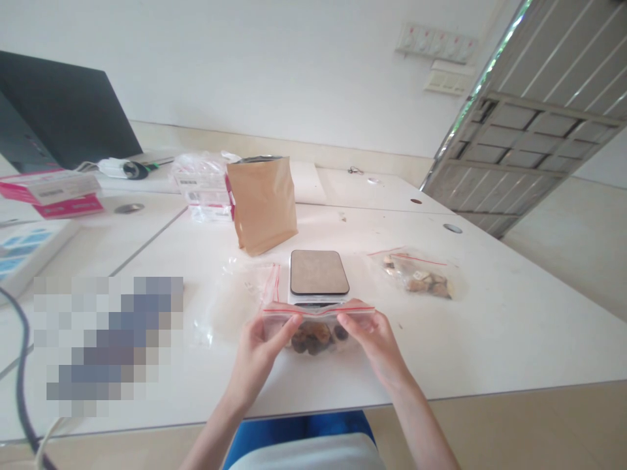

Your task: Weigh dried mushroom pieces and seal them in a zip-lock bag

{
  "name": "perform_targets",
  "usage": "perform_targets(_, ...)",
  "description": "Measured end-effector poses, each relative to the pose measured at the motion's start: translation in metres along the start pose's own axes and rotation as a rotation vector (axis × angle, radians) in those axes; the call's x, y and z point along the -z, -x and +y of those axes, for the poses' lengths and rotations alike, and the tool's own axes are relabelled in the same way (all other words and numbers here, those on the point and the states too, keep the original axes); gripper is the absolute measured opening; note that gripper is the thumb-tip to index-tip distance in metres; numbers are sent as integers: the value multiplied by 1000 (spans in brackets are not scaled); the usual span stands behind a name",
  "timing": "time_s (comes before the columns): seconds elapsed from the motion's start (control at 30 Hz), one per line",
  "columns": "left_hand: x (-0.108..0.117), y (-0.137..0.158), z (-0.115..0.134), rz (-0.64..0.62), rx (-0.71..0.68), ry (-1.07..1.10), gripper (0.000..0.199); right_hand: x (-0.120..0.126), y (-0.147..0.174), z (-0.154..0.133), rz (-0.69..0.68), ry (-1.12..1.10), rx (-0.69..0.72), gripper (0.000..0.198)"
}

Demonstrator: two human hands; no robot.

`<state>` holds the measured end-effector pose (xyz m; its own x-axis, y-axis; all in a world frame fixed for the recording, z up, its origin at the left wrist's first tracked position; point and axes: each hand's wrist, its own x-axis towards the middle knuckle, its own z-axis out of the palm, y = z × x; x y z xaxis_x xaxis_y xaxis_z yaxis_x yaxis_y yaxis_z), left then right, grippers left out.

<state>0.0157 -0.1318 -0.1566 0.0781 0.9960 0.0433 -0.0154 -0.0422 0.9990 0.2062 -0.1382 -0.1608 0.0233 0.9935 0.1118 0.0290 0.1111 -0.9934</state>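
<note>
A clear zip-lock bag (316, 346) with a red seal line holds several brown, chunky pieces that I cannot name. My left hand (264, 343) pinches its top edge on the left, and my right hand (369, 336) pinches the same edge on the right. Just beyond the bag stands a small digital scale (319, 272), its square platform bare. To the left lie flat clear zip-lock bags (235, 294). On the right, more zip-lock bags (424, 277) contain similar pieces. A brown paper pouch (264, 205) stands upright behind the scale, its top open.
Pink and white boxes (68, 192) and plastic-wrapped boxes (203, 189) sit at the back left, near a dark monitor or case (63, 111). A blurred-out object (115, 346) lies at left. A cable (22, 365) hangs by the left edge. The white table (514, 326) ends close to my body.
</note>
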Motion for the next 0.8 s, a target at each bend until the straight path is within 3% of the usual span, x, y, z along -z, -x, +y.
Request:
perform_targets(0.23,2,-2,-1,13,-26,9,26,2,1,-4,17,47,34,23)
perform_targets(0.5,6,-2,1,-117,24,3,26,0,-2,-4,-46,-40,-29,23)
perform_targets(0.67,3,-2,1,-101,10,43,24,-5,-2,-5,-128,-11,-36,25)
perform_targets(0.8,-1,-2,0,-54,-13,39,26,-10,-2,-5,-77,-10,4,23)
